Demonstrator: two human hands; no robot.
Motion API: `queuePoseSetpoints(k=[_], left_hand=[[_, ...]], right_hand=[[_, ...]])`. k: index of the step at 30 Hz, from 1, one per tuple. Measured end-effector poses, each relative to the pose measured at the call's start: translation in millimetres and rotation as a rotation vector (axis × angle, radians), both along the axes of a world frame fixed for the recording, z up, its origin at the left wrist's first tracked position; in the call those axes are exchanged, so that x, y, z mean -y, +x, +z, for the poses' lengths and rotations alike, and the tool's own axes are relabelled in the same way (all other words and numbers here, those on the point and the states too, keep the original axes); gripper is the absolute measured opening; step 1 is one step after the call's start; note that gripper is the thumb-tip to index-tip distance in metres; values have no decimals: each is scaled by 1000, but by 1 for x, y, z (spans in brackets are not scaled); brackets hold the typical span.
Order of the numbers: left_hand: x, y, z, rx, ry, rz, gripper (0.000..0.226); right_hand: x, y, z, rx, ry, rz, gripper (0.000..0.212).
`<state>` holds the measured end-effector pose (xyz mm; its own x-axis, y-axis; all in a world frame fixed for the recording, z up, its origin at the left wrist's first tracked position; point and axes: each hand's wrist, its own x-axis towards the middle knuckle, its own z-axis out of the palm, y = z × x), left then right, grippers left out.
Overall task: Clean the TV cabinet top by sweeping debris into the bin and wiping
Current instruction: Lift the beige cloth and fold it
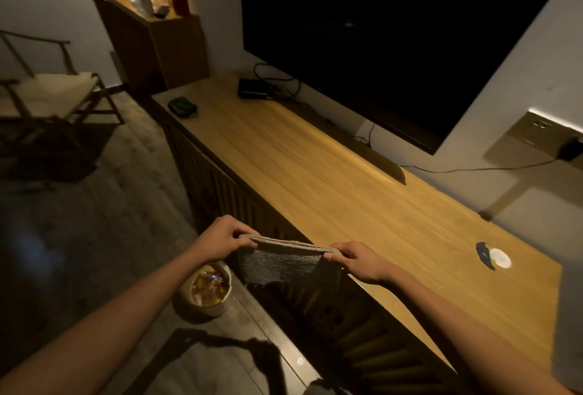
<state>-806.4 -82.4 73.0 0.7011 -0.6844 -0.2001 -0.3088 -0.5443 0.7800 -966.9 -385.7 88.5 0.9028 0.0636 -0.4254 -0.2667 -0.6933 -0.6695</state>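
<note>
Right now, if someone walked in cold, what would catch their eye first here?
Probably the grey cloth held taut between the left hand and right hand, each grip pinching a top corner just off the front edge of the wooden cabinet top. Next, the big dark TV on the wall behind it. Then the bin on the floor below the left hand, already holding debris.

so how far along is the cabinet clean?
Sweeping looks done: the cabinet top shows no loose debris and the bin on the floor holds scraps. In hand: left hand and right hand hold a grey cloth at the front edge. Wiping seemingly remains.
</note>
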Motion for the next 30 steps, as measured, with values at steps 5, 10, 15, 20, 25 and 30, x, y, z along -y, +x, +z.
queuePoseSetpoints(k=[5, 10, 15, 20, 25, 30], left_hand=[[-22, 38, 11, 43, -10, 77, 26], [-26, 97, 21, 143, 12, 102, 27], [-15, 181, 34, 247, 47, 33, 25], [5, 269, 45, 278, 85, 29, 28], [22, 350, 47, 281, 74, 17, 26], [29, 408, 41, 303, 68, 47, 34]], right_hand=[[-11, 54, 7, 36, -5, 48, 32], [-14, 122, 16, 94, -13, 60, 32], [-3, 208, 19, 152, -36, 49, 33], [13, 290, 21, 170, 30, -47, 17], [29, 362, 21, 185, 113, -158, 15], [35, 416, 22, 185, 88, -173, 13]])
